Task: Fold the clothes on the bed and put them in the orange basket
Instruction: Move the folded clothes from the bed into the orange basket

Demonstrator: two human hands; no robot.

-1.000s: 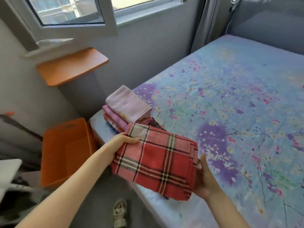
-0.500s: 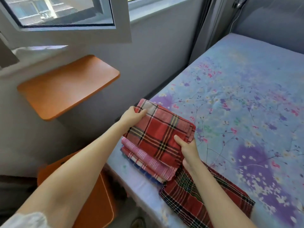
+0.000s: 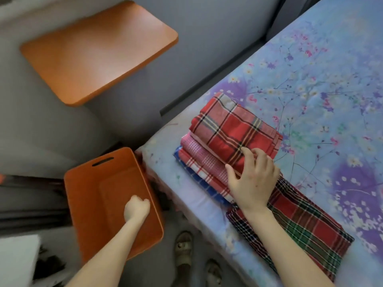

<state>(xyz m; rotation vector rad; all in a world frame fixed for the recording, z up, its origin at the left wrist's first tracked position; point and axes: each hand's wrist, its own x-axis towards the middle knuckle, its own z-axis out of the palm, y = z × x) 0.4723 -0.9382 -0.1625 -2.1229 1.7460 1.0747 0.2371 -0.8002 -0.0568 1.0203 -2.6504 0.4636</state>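
A stack of folded clothes sits near the corner of the bed. Its top piece is a red plaid cloth, over a pink checked cloth and a blue checked cloth. My right hand lies on the stack's near end, fingers spread on the red plaid cloth, thumb on the pink one. A dark red-and-green plaid cloth lies flat beside the stack, partly under my right forearm. The orange basket stands on the floor left of the bed, with nothing in it. My left hand is curled at its right rim.
An orange wall shelf juts out above the basket. My sandalled feet stand on the grey floor between basket and bed. A white object and dark clutter lie at the lower left. The bed's flowered sheet stretches away to the right.
The red plaid cloth went from my hands onto the stack. My left hand let go of it and dropped to the basket's rim. My view tilted down toward the floor.
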